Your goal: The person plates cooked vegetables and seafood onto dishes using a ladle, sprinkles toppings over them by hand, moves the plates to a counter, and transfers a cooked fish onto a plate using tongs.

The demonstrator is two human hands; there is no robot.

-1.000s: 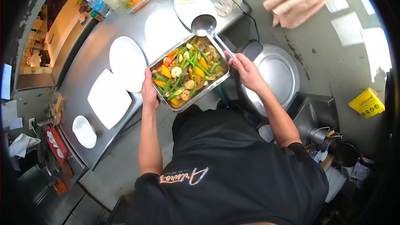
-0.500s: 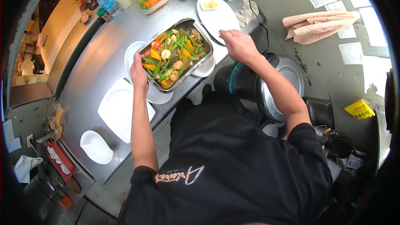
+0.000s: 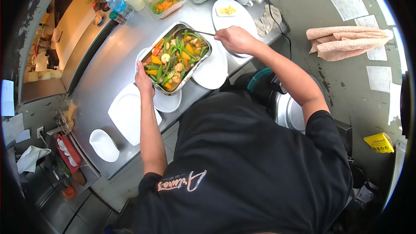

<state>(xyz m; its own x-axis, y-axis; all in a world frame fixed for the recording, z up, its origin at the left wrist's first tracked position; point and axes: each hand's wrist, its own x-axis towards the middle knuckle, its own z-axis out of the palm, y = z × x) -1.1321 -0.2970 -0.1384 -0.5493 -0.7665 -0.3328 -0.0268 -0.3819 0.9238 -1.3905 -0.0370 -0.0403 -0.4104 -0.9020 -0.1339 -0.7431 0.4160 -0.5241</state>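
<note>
Above the white plates on the steel counter, the metal pan brims with green beans, orange chunks and shrimp, all glistening. The left hand grips its side; the right hand clasps the ladle dipped inside.

the tray is shiny metal, the towel rough, matt cloth.
</note>
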